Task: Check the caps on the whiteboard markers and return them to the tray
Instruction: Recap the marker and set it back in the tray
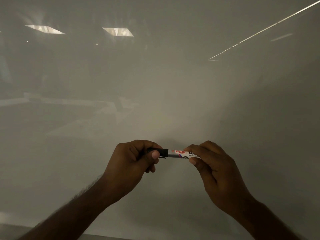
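A whiteboard marker (pixel 176 153) with a white printed barrel and a black cap is held level in front of the whiteboard, low in the head view. My left hand (pixel 133 160) is closed around the black cap (pixel 161 152) at the marker's left end. My right hand (pixel 213 163) pinches the barrel's right end between thumb and fingers. The cap sits against the barrel with no gap showing. No tray is in view.
A large glossy whiteboard (pixel 155 84) fills nearly the whole view, showing faint reflections of ceiling lights and furniture. Its lower edge (pixel 103 237) runs along the bottom of the frame.
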The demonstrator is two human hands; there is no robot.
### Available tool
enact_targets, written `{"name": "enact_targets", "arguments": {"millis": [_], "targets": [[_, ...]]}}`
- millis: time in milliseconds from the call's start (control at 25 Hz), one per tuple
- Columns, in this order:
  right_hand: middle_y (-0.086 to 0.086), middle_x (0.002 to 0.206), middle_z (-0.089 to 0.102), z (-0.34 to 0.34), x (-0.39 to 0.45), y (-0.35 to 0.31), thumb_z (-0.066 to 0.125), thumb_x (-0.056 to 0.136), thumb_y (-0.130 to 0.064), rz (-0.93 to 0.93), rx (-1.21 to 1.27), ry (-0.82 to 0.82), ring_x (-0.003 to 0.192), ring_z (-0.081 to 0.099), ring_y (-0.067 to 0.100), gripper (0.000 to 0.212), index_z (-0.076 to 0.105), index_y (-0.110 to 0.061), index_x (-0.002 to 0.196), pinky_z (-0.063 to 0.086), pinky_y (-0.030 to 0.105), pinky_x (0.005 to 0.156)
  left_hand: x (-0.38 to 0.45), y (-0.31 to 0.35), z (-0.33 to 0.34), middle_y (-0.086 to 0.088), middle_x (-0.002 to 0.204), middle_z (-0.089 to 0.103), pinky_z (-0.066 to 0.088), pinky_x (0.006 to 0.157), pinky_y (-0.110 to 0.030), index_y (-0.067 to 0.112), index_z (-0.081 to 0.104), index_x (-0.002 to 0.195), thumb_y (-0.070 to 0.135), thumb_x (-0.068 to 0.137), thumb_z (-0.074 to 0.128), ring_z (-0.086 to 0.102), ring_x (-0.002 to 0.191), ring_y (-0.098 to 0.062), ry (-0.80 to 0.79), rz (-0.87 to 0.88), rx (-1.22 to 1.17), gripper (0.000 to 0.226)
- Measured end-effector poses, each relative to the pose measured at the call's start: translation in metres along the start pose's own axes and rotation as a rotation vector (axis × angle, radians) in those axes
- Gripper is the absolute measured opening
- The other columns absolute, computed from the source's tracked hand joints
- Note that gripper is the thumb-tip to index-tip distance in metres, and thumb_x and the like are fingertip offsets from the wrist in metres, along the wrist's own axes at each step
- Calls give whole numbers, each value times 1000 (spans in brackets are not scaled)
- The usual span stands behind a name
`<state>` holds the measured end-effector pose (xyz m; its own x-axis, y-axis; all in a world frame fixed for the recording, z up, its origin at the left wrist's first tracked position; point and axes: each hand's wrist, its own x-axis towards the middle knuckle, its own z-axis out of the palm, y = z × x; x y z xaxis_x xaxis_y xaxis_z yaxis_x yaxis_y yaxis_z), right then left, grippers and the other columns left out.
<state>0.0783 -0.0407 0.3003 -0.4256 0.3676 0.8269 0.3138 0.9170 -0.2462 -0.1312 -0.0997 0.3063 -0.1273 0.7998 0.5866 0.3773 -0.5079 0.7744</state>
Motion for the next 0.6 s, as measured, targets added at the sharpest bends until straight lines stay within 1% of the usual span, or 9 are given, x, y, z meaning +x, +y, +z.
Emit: {"name": "enact_targets", "arguments": {"millis": [160, 240, 320, 400, 480, 520, 600], "targets": [[3, 85, 60, 2, 3, 2, 52, 90, -12, -27, -74, 18, 77, 54, 20, 23, 67, -12, 107, 44, 33, 67, 2, -6, 3, -1, 65, 69, 49, 51, -20, 19, 74, 86, 10, 85, 63, 61, 52, -11, -14, -2, -4, 14], [2, 84, 59, 4, 4, 4, 52, 90, -14, -11, -83, 3, 75, 53, 18, 22, 67, -13, 107, 43, 30, 65, 4, -12, 2, -1, 65, 69, 48, 51, -20, 19, 74, 86, 7, 86, 62, 62, 52, -12, -9, 5, -9, 17], [-2, 79, 56, 3, 6, 8, 51, 91, -19, 49, -20, -63, 69, 50, 12, 22, 67, -18, 106, 41, 25, 60, 7, -19, 1, 0, 65, 69, 48, 52, -19, 21, 74, 87, 5, 87, 61, 62, 52, -11, -27, -2, 29, 20], [-4, 73, 54, 0, 9, 16, 51, 92, -25, 99, 29, -163, 65, 50, 12, 20, 68, -24, 104, 40, 26, 57, 7, -27, 1, 3, 65, 68, 49, 53, -18, 24, 72, 89, 8, 89, 59, 62, 53, -9, -84, -15, 94, 20], [-2, 69, 56, -1, 15, 25, 54, 94, -27, 136, 44, -238, 64, 52, 13, 16, 69, -26, 100, 41, 28, 59, 6, -34, -2, 7, 69, 68, 50, 57, -18, 28, 69, 96, 13, 89, 60, 63, 57, -7, -144, 7, 153, 19], [-1, 67, 57, 1, 17, 30, 55, 94, -27, 161, 66, -263, 62, 52, 12, 15, 70, -25, 97, 40, 28, 59, 7, -37, -5, 9, 72, 69, 51, 60, -18, 31, 67, 100, 16, 87, 63, 65, 60, -8, -158, 24, 184, 21], [2, 62, 54, 10, 16, 38, 55, 95, -25, 237, 158, -304, 56, 46, 8, 15, 70, -22, 94, 37, 27, 55, 7, -46, -10, 13, 78, 71, 49, 68, -14, 36, 63, 105, 19, 79, 72, 67, 68, -9, -120, 83, 275, 33]]}}
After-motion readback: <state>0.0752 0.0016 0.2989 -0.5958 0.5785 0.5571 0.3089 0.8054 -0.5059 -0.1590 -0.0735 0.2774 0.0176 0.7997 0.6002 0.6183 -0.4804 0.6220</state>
